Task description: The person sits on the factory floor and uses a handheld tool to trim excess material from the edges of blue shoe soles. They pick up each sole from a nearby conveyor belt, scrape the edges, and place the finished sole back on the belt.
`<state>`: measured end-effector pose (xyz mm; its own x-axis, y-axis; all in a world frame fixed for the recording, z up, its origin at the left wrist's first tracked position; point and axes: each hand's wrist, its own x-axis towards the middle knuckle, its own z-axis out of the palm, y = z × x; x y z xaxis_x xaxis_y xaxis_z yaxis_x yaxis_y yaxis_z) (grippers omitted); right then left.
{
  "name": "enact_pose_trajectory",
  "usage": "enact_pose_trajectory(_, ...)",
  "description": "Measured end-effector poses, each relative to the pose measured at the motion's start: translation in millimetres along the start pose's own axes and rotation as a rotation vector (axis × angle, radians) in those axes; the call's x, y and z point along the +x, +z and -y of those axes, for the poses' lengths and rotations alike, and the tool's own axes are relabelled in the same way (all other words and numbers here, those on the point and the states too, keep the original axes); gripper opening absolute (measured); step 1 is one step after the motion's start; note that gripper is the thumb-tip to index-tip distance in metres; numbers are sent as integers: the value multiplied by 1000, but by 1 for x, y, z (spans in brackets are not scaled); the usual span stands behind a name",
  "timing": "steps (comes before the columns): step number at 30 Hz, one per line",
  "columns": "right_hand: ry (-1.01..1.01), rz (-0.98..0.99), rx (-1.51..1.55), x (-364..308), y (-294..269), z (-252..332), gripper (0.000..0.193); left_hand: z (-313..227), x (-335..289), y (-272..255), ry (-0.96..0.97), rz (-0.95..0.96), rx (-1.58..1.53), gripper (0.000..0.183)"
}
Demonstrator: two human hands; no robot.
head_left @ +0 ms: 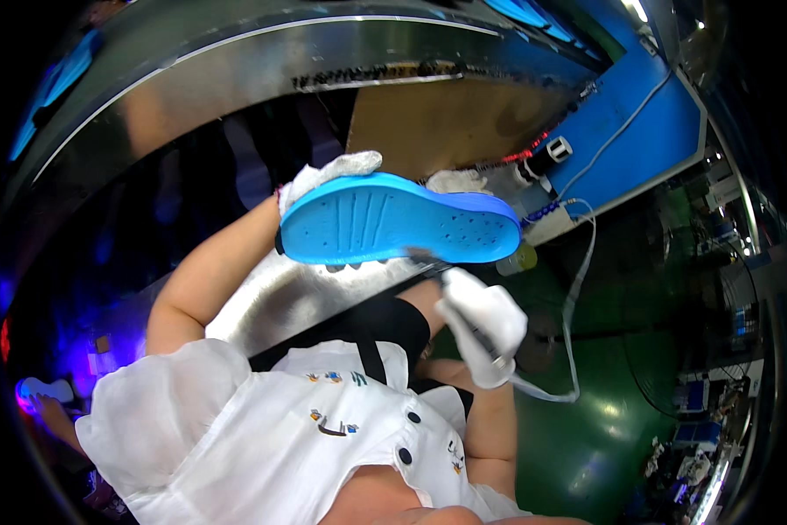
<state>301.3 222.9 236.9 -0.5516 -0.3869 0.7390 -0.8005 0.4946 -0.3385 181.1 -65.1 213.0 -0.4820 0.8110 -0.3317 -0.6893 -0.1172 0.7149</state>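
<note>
A blue shoe sole point(393, 220) hangs in front of you, beyond your lap; its long axis runs left to right, nearly level, with the grooved end to your left and the dotted end to your right. Your gloved left hand point(310, 185) has the grooved end, fingers closed over the far edge; your gloved right hand point(488, 317), blurred, sits on the near side, below the dotted end, closed round a thin dark tool point(427, 260); the tool slants up and left, its tip at the sole's near edge, just right of the middle, though you cannot tell whether it touches; your left hand is on the sole, your right apart from it; a pale cord point(572, 324) loops near your right wrist.
</note>
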Motion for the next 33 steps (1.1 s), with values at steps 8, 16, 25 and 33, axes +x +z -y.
enact_pose_trajectory(8,65,-68,313,-4,1,9,31,-36,-73,81,818,-20,-903,103)
enact_pose_trajectory(16,186,-143,376,-11,36,-1,27,-58,-113,77,1182,-109,-377,75)
enact_pose_trajectory(25,331,-168,531,-23,48,-7,27,-94,-289,81,86,-2251,2078,44)
enact_pose_trajectory(33,437,-163,523,-37,49,-7,23,-85,-323,30,223,-2231,1935,34)
